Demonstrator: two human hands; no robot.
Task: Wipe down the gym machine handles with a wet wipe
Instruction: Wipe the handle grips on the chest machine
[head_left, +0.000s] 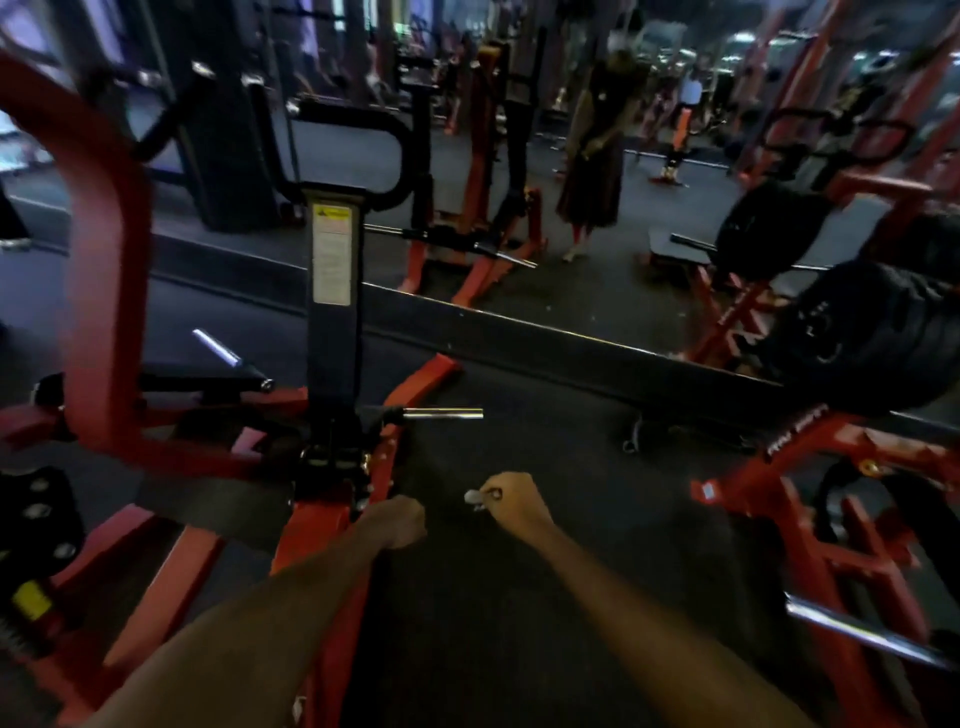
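Pinching a small crumpled wet wipe between right hand fingers, wipe poking out leftward. Left hand curled into an empty fist just beside it. Both held above dark gym floor, near the red machine frame.

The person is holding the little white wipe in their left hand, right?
Not quite. The head view shows the small white wipe pinched in the right hand. The left hand is curled in a fist and seems to hold nothing.

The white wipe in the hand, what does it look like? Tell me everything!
The wet wipe is a small, pale, crumpled wad, blurry in this view. The right hand pinches it, so only a bit pokes out on the hand's left. It hangs above the dark floor, touching no machine, right of the curled left hand.
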